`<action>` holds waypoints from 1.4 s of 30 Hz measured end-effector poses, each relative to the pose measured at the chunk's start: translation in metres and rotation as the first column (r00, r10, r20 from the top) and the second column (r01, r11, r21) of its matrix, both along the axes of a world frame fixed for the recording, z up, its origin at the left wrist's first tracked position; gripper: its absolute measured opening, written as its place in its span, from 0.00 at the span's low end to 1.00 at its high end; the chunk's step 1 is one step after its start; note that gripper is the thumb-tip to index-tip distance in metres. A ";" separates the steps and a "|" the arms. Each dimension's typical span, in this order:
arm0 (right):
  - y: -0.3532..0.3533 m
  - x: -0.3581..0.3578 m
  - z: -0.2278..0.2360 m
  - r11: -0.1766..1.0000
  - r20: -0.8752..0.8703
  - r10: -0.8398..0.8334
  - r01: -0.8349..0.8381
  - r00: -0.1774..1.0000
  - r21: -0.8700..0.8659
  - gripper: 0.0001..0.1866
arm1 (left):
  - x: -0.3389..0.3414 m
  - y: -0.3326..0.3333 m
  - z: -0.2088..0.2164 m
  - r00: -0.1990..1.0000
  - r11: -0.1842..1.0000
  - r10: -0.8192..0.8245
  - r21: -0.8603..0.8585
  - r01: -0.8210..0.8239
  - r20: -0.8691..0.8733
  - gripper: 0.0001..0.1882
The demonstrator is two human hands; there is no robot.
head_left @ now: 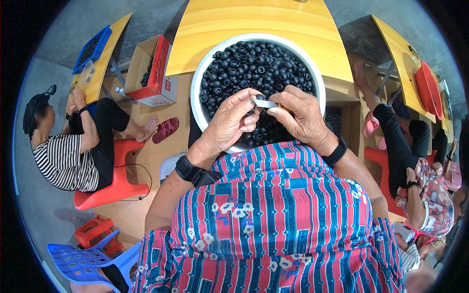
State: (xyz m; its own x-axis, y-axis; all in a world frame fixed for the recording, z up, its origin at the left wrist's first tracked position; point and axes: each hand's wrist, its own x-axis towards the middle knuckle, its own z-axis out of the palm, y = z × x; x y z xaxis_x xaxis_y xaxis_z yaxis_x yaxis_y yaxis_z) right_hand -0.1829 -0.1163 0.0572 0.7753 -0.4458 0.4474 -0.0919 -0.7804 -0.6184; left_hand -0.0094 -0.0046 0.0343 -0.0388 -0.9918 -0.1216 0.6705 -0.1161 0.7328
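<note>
A wide white bowl (196,93) in front of me holds a heap of glossy black round bead-like pieces (254,66), many showing a ring-shaped opening. Above the bowl's near part, my left hand (229,117) pinches one black bead-like piece (260,97) between thumb and fingertips. My right hand (304,115) is closed around a small knife (266,103). Its short pale blade points left and lies against or very near the piece; exact contact is hard to tell. Most of the knife's handle is hidden in my fingers.
A yellow table (254,17) lies beyond the bowl. At left, a red-and-white carton (159,73) and a person on a red stool (115,171). Another person (415,146) sits at right near a table with a red basin (428,90). A blue chair (83,259) stands behind left.
</note>
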 end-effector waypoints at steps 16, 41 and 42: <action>0.000 0.000 -0.003 1.000 0.014 -0.001 0.001 1.000 0.002 0.11 | -0.001 0.001 0.004 0.999 1.000 -0.030 0.008 0.030 0.013 0.11; -0.007 0.004 -0.013 0.979 0.039 -0.130 0.122 0.991 0.164 0.10 | 0.000 0.001 0.000 0.997 0.999 -0.041 -0.038 0.039 -0.072 0.12; -0.008 0.003 -0.014 0.979 0.038 -0.128 0.121 0.991 0.165 0.10 | 0.000 0.001 -0.002 0.996 0.999 -0.036 -0.039 0.032 -0.084 0.12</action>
State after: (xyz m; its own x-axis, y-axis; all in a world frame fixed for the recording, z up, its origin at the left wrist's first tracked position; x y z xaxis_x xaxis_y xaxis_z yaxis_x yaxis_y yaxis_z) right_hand -0.1798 -0.1240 0.0433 0.6886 -0.6071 0.3965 -0.1494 -0.6539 -0.7417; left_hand -0.0091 -0.0034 0.0319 -0.0812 -0.9935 -0.0794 0.7267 -0.1135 0.6776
